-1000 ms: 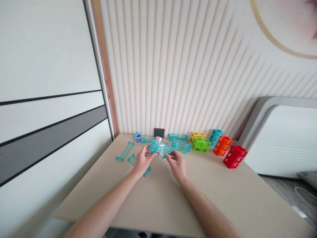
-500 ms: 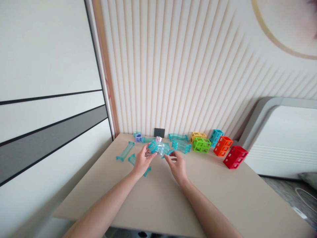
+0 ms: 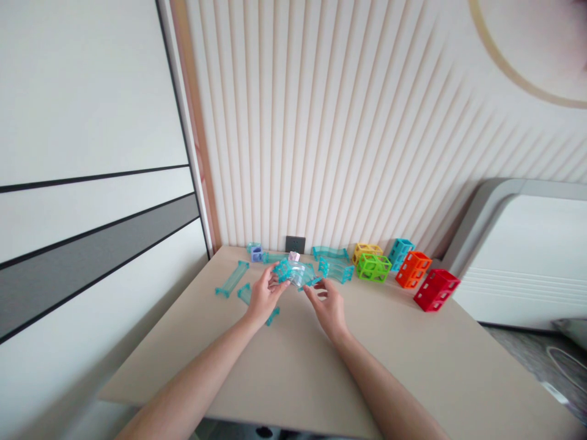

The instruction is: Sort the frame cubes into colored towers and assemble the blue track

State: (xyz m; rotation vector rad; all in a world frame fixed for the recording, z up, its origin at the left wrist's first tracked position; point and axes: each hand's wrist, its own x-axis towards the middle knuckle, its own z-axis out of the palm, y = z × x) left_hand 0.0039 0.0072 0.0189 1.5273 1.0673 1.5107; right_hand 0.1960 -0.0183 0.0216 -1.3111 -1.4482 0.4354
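Between both hands is a clear teal curved track piece (image 3: 299, 273), raised a little off the table. My left hand (image 3: 265, 296) pinches its left end with thumb and fingers. The fingers of my right hand (image 3: 329, 304) close on its right end. Under and beside my left wrist lies another teal track piece (image 3: 245, 295), partly hidden by the hand. A straight teal track (image 3: 232, 279) lies further left. Behind the right hand are a ridged stack of teal track pieces (image 3: 336, 270) and a wavy teal track (image 3: 330, 252).
Yellow (image 3: 367, 250), green (image 3: 373, 267), blue (image 3: 400, 253), orange (image 3: 413, 269) and red (image 3: 436, 289) open-sided blocks stand at the right. A small purple block (image 3: 256, 253) and a pale pink block (image 3: 294, 256) sit near the ribbed wall, by a dark socket (image 3: 295, 244).
Almost nothing differs. Both hands keep their hold on the curved track piece, which has shifted very slightly at most.
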